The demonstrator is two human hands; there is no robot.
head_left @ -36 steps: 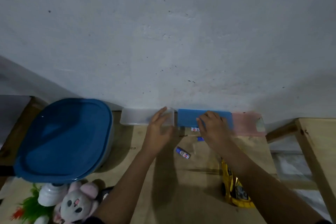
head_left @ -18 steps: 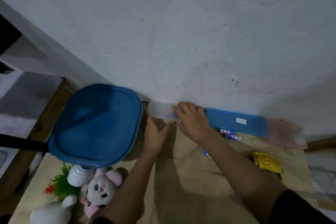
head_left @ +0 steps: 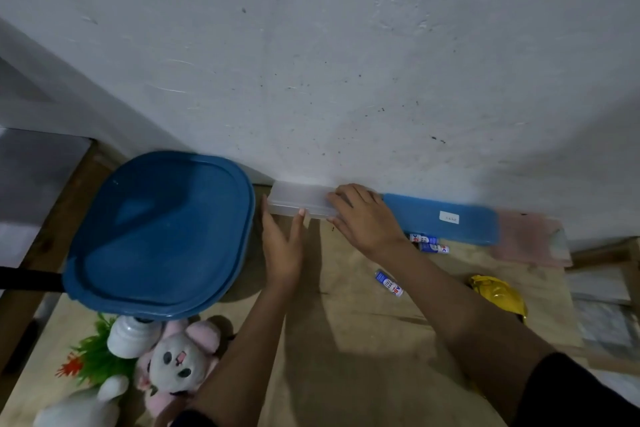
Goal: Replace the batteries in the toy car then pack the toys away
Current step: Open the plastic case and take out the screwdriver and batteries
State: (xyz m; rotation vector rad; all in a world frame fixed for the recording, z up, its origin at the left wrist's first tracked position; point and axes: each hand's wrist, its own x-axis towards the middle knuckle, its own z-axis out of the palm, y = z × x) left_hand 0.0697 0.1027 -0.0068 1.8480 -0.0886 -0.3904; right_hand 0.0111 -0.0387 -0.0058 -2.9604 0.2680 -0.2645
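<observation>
Toy car (head_left: 498, 296), yellow and partly hidden behind the right forearm, lies on the wooden table (head_left: 349, 367) at about 4 o'clock from the right hand (head_left: 367, 220), well apart from it and held by neither hand. Three blue-and-white batteries are loose on the table. Two batteries (head_left: 428, 243) lie side by side just at 4 o'clock of the right wrist, against the near edge of a blue case (head_left: 440, 217). The third battery (head_left: 389, 282) lies alone at 6 o'clock of that wrist, near the forearm.

Both hands are at a clear plastic box (head_left: 299, 199) that sits against the wall at 12 o'clock. The left hand (head_left: 282, 248) is flat with straight fingers, its fingertips touching the box's near edge and grasping nothing. The right hand lies over the box's right end with its fingers spread across the top. Whether it grips the box or only rests there I cannot tell.

A pink case (head_left: 530, 241) continues the row at 3 o'clock of the blue one. A large tub with a blue lid (head_left: 159, 236) stands at 9 o'clock of the left hand. A grey-and-pink plush toy (head_left: 176, 360) and a white vase (head_left: 130, 338) with green leaves lie at 7 o'clock.
</observation>
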